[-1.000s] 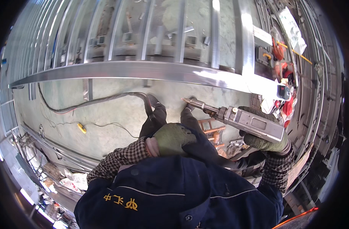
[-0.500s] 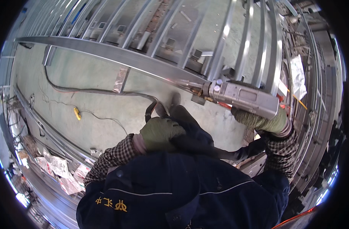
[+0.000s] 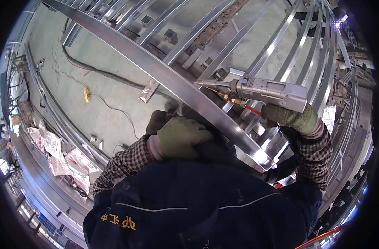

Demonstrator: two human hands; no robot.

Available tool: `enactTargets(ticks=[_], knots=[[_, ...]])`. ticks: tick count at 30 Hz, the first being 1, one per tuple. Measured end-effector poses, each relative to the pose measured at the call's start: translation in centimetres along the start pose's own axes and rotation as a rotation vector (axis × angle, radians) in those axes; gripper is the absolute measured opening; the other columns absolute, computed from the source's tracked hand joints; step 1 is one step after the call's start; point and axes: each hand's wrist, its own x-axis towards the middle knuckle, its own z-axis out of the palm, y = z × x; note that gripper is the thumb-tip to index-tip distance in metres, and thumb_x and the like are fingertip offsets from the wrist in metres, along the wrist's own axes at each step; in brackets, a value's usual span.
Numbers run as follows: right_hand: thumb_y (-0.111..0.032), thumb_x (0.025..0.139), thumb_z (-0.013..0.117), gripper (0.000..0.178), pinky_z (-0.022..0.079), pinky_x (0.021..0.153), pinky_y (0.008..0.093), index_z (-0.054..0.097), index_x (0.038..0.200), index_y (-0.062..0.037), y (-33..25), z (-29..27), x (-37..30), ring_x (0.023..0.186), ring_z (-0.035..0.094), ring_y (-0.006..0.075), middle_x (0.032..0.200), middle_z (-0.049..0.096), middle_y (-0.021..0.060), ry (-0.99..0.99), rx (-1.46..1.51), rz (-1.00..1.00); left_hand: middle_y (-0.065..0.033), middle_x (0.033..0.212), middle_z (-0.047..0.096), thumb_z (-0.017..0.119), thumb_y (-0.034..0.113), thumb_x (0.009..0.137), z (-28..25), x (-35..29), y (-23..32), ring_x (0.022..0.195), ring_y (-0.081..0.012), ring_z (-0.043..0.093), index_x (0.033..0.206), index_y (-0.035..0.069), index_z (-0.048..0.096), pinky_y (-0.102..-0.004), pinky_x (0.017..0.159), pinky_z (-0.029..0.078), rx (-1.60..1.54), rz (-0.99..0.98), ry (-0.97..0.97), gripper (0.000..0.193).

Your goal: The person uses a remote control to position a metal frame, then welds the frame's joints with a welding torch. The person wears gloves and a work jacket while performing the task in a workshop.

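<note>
My right hand [image 3: 295,120], in a green knit glove, is closed round the handle of a grey metal welding gun [image 3: 272,93]. The gun's narrow nozzle points left, and its tip is at the upper edge of a shiny square metal tube [image 3: 173,79]. A thin brass-coloured feed with a red sleeve [image 3: 252,109] runs below the nozzle. My left hand [image 3: 181,137], gloved alike, is closed at my lap over a thick black hose [image 3: 114,76]; its fingers are partly hidden. From there a dark length leads toward the gun, hard to tell from my clothes.
Parallel metal bars [image 3: 222,54] join the long tube as a frame. A yellow piece [image 3: 87,94] on a thin cord lies on the floor. Torn wrapping [image 3: 52,143] and stacked profiles line the left. At the far right, a bright spark [image 3: 338,25] glows beside another person [image 3: 341,14].
My view has turned, so the long tube now slants steeply down to the right. The gun remains in my right hand, its nozzle at the tube. My left hand remains at my lap.
</note>
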Motion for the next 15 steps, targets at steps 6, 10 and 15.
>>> enactTargets(ticks=[6, 10, 15], knots=[[-0.01, 0.093, 0.083, 0.053, 0.054, 0.072, 0.0261, 0.063, 0.141, -0.0002, 1.3, -1.6, 1.4, 0.084, 0.064, 0.0104, 0.106, 0.072, 0.0051, -0.135, 0.073, -0.027, -0.0072, 0.096, 0.075, 0.083, 0.025, 0.061, -0.5, 1.9, -0.5, 0.093, -0.0314, 0.073, 0.108, 0.014, 0.077, -0.0449, 0.083, 0.058, -0.05, 0.082, 0.046, 0.048], [-0.01, 0.092, 0.083, 0.053, 0.054, 0.074, 0.0261, 0.063, 0.14, 0.0001, 1.6, -2.2, 1.8, 0.088, 0.064, 0.011, 0.109, 0.072, 0.0051, -0.13, -0.027, -0.029, -0.0065, 0.095, 0.074, 0.083, 0.026, 0.061, -0.6, 3.0, -1.3, 0.093, -0.0304, 0.073, 0.107, 0.015, 0.076, -0.0448, 0.086, 0.057, -0.025, 0.169, 0.076, 0.048], [-0.011, 0.093, 0.082, 0.05, 0.055, 0.079, 0.0269, 0.063, 0.138, 0.0006, 1.8, -2.0, 1.9, 0.094, 0.065, 0.0119, 0.113, 0.071, 0.0049, -0.109, 0.063, -0.009, -0.0061, 0.096, 0.074, 0.082, 0.029, 0.062, -0.7, 4.1, -2.3, 0.094, -0.0297, 0.073, 0.107, 0.016, 0.075, -0.0478, 0.092, 0.055, -0.043, 0.211, 0.001, 0.047]])
